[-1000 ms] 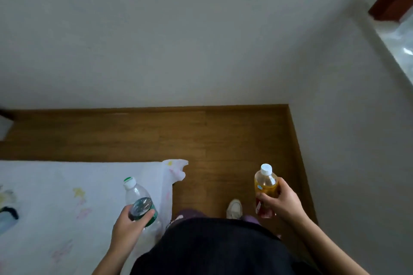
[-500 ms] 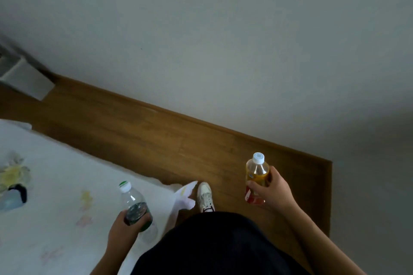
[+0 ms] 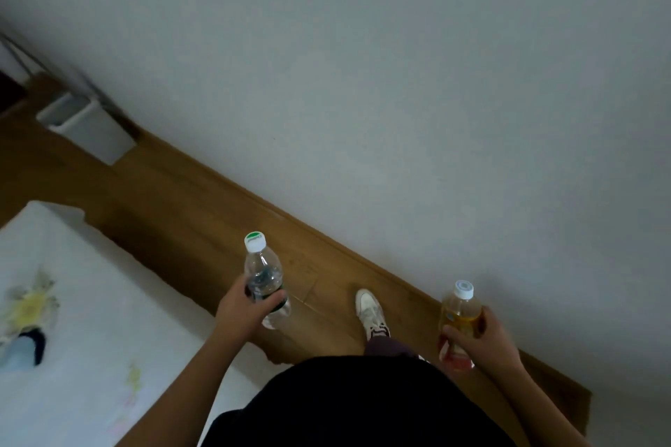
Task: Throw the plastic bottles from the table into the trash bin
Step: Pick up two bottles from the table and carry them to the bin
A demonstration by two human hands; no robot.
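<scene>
My left hand (image 3: 244, 312) grips a clear water bottle (image 3: 262, 272) with a green-topped white cap, upright over the wooden floor just past the table's edge. My right hand (image 3: 479, 337) holds a bottle of yellow drink (image 3: 458, 316) with a white cap and a red label, near the wall at the right. A white rectangular trash bin (image 3: 87, 127) stands on the floor against the wall at the upper left, far from both hands. Its opening faces up and its inside is not visible.
The table (image 3: 90, 301), covered in a white cloth with faint coloured prints, fills the lower left; a small blue and dark object (image 3: 25, 350) lies on it. A strip of wooden floor (image 3: 203, 207) runs between table and wall toward the bin. My white shoe (image 3: 370, 312) is on the floor.
The view has swung left, bringing the trash bin into sight. My left hand has carried the water bottle off the table and over the floor. The right hand keeps its bottle.
</scene>
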